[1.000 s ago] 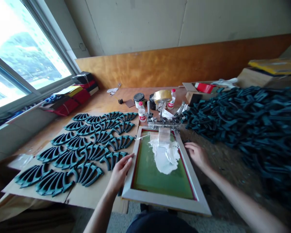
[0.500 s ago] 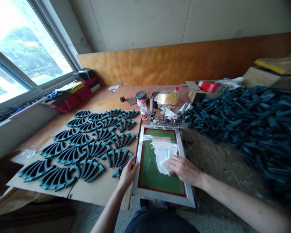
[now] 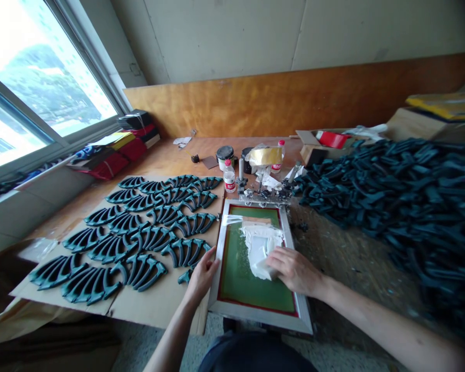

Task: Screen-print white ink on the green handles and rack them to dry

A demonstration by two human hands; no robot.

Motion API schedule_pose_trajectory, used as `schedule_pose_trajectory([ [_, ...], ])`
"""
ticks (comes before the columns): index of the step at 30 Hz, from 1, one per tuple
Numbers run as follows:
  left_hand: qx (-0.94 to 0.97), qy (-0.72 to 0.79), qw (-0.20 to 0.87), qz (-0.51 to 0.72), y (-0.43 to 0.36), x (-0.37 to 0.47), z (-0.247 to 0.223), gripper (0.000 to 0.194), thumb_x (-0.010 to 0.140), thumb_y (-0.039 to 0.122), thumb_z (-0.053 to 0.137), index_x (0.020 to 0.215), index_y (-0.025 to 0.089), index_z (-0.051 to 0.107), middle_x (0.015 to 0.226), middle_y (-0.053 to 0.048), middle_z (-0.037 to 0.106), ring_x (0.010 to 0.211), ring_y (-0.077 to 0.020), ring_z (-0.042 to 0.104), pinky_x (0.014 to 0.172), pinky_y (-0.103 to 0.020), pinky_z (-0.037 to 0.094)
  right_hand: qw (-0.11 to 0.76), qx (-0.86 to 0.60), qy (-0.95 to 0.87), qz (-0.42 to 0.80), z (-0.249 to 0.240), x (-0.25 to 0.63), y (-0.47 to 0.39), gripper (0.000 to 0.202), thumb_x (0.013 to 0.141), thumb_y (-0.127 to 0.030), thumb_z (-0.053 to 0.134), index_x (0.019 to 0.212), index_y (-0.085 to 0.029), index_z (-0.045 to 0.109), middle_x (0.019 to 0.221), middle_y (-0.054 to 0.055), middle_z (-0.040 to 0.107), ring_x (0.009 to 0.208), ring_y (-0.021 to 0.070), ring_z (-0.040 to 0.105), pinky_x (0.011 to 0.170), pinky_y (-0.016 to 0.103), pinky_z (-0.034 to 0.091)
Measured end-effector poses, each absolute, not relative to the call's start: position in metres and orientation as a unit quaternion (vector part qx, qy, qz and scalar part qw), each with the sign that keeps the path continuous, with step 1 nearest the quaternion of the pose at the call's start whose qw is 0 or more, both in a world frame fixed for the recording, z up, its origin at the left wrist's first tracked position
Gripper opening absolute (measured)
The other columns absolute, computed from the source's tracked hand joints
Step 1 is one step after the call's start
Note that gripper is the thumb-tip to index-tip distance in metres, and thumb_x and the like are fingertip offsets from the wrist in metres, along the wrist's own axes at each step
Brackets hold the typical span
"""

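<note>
A screen-printing frame (image 3: 302, 310) with green mesh lies in front of me, its metal border around a dark red edge. My right hand (image 3: 296, 271) is closed around a small squeegee (image 3: 271, 269) smeared white, which rests on the mesh right of its middle. Thick white ink (image 3: 258, 253) spreads on the mesh around the squeegee and above it. At the frame's left side, my left hand (image 3: 203, 274) is closed on the metal border, with thumb and fingers against it. Part of the squeegee is hidden under my right fingers.
Rows of dark green curved plastic parts (image 3: 116, 248) lie on cardboard (image 3: 147, 310) at left. A large heap of similar parts (image 3: 372, 191) covers the right side. Behind the frame stand metal clamps (image 3: 265, 195), a bottle (image 3: 229, 176), a tub (image 3: 225, 157) and a tape roll (image 3: 265, 156).
My right hand and the squeegee have shifted only slightly on the mesh, and the hand's blur is gone. My left hand stays at the frame's left border.
</note>
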State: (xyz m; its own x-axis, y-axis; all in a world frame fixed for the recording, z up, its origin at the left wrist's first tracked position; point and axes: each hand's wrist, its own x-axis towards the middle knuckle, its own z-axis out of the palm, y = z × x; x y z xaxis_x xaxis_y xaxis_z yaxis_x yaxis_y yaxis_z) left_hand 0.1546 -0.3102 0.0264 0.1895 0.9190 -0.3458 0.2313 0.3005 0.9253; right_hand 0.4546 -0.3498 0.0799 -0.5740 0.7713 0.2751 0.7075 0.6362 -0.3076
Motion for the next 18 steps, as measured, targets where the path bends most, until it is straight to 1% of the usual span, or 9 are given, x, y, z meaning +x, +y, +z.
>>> schedule_pose_trajectory([
  [2,0.503,0.563,0.585,0.296,-0.309,0.154,0.037,0.08,0.078,0.058,0.059,0.142,0.015,0.04,0.07,0.001,0.062,0.058,-0.0132,0.053,0.053,-0.022,0.038,0.214,-0.473,-0.849,0.093,0.094,0.454,-0.325,0.029,0.089,-0.02,0.055,0.117,-0.023,0.061,0.097,0.005,0.066,0.092,0.021,0.059,0.082,0.033,0.049],
  [5,0.49,0.566,0.596,0.29,-0.306,0.154,0.068,0.083,0.074,0.058,0.065,0.142,0.017,0.041,0.062,0.004,0.058,0.05,-0.0105,0.046,0.048,-0.02,0.032,0.217,-0.578,-0.784,0.054,0.118,0.457,-0.284,0.051,0.087,-0.03,0.062,0.135,-0.025,0.049,0.104,0.007,0.064,0.091,0.0227,0.061,0.079,0.033,0.05],
  [7,0.486,0.563,0.597,0.301,-0.302,0.155,0.096,0.073,0.073,0.059,0.065,0.132,0.018,0.054,0.066,0.003,0.061,0.054,-0.0113,0.049,0.05,-0.021,0.035,0.215,-0.633,-0.744,0.011,0.132,0.472,-0.266,0.056,0.087,-0.038,0.06,0.139,-0.025,0.045,0.1,0.008,0.063,0.081,0.0225,0.061,0.07,0.032,0.05],
  [8,0.49,0.56,0.589,0.316,-0.298,0.156,0.11,0.065,0.074,0.06,0.064,0.122,0.017,0.062,0.069,0.001,0.062,0.058,-0.0122,0.052,0.053,-0.021,0.037,0.235,-0.649,-0.723,-0.008,0.137,0.483,-0.262,0.055,0.088,-0.043,0.057,0.139,-0.024,0.046,0.099,0.008,0.063,0.078,0.022,0.061,0.067,0.032,0.049],
  [10,0.498,0.542,0.572,0.363,-0.287,0.162,0.138,0.053,0.077,0.062,0.059,0.1,0.015,0.071,0.075,-0.001,0.065,0.066,-0.0139,0.055,0.059,-0.022,0.042,0.309,-0.673,-0.672,-0.033,0.138,0.511,-0.262,0.048,0.092,-0.046,0.049,0.132,-0.02,0.052,0.095,0.009,0.063,0.075,0.021,0.06,0.068,0.031,0.048],
  [12,0.494,0.506,0.563,0.428,-0.271,0.173,0.163,0.052,0.08,0.063,0.054,0.091,0.015,0.07,0.078,-0.003,0.066,0.069,-0.0147,0.058,0.063,-0.024,0.045,0.346,-0.694,-0.631,-0.015,0.125,0.535,-0.271,0.042,0.093,-0.047,0.042,0.116,-0.017,0.06,0.09,0.009,0.063,0.075,0.0208,0.059,0.07,0.033,0.048],
  [14,0.484,0.466,0.558,0.486,-0.251,0.185,0.185,0.051,0.082,0.063,0.052,0.093,0.016,0.068,0.083,-0.004,0.068,0.07,-0.0152,0.06,0.064,-0.025,0.048,0.32,-0.706,-0.631,0.032,0.101,0.543,-0.287,0.038,0.091,-0.05,0.043,0.099,-0.018,0.063,0.084,0.007,0.063,0.073,0.0213,0.059,0.069,0.034,0.048],
  [16,0.481,0.434,0.55,0.527,-0.233,0.197,0.203,0.048,0.082,0.062,0.052,0.091,0.016,0.065,0.083,-0.005,0.069,0.072,-0.0156,0.063,0.061,-0.024,0.049,0.267,-0.691,-0.668,0.079,0.072,0.532,-0.306,0.037,0.087,-0.054,0.05,0.085,-0.019,0.063,0.081,0.006,0.063,0.074,0.0215,0.059,0.068,0.033,0.048],
  [18,0.476,0.408,0.545,0.556,-0.223,0.208,0.211,0.044,0.082,0.06,0.054,0.089,0.018,0.062,0.079,-0.004,0.068,0.072,-0.0153,0.064,0.058,-0.023,0.049,0.208,-0.67,-0.706,0.091,0.048,0.509,-0.322,0.033,0.084,-0.051,0.058,0.075,-0.019,0.06,0.082,0.007,0.062,0.079,0.0228,0.059,0.072,0.033,0.047],
])
